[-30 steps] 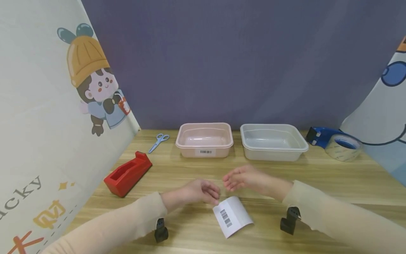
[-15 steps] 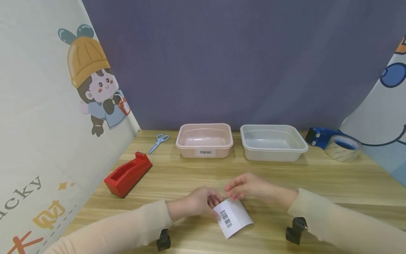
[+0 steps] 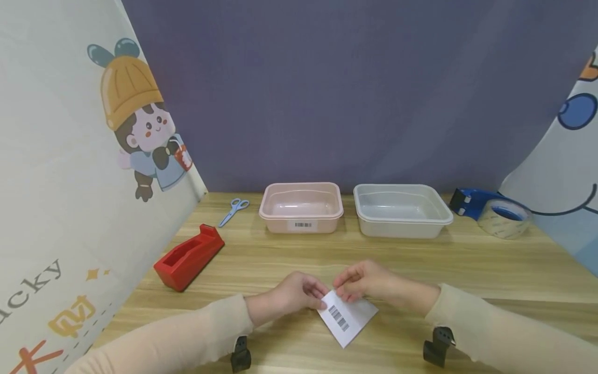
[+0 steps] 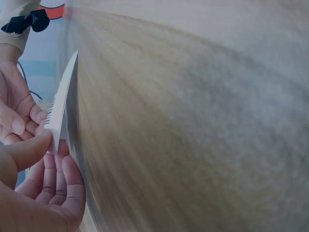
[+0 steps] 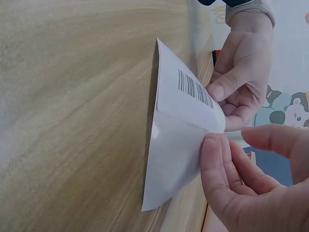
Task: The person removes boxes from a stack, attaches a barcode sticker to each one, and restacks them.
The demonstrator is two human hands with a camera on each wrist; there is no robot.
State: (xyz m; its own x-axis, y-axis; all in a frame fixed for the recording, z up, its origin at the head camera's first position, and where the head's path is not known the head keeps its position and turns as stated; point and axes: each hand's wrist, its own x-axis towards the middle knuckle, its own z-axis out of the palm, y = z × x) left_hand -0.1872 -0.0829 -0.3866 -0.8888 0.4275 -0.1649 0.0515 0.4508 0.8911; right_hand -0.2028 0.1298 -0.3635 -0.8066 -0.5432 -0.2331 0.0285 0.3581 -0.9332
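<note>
A white label sheet (image 3: 343,314) with a printed barcode (image 5: 194,88) is tilted up off the table. Its lower part in the right wrist view is plain and glossy. My left hand (image 3: 299,293) pinches one corner, with the thumb on the barcode side and the other fingers behind. My right hand (image 3: 369,280) is at the sheet's far edge. Its fingertips (image 5: 212,147) touch the sheet close to the line where the barcode half ends, while the thumb stays apart from them. In the left wrist view the sheet (image 4: 63,104) appears nearly edge-on.
Along the back stand a pink tub (image 3: 301,208) bearing a barcode label and a white tub (image 3: 403,213). Blue scissors (image 3: 233,212) and a red tape dispenser (image 3: 189,258) lie left. A blue tape gun (image 3: 474,201) with clear tape (image 3: 506,221) sits right.
Both hands have come down to the sheet. The left now pinches its corner and has lifted and turned it slightly; the right fingertips have reached its far edge.
</note>
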